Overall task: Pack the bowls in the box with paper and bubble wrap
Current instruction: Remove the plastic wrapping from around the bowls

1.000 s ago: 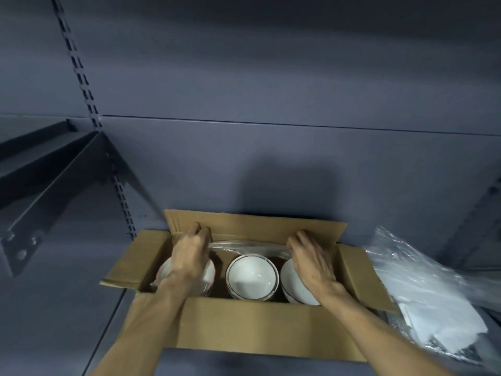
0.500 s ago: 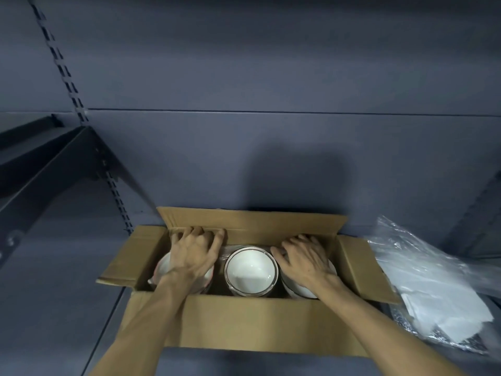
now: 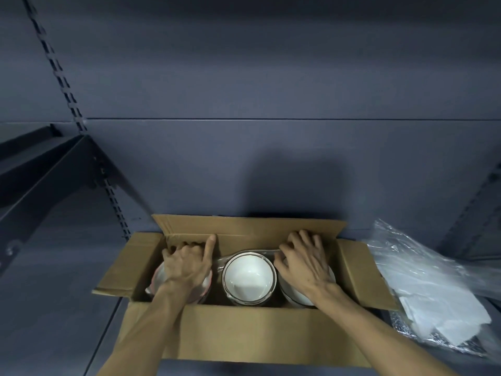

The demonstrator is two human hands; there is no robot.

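Both hands reach into the open cardboard box at lower centre: left hand fingers curled behind the bowls, right hand spread flat.

A dark grey metal back panel fills the view, crossed by one horizontal seam. A slotted upright runs diagonally at left beside a bracketed shelf. Light is dim.

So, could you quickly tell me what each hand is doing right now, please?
Left hand: fingers curled down behind the left bowl; any hold cannot be told.
Right hand: open, fingers spread, pressing the plastic wrap.
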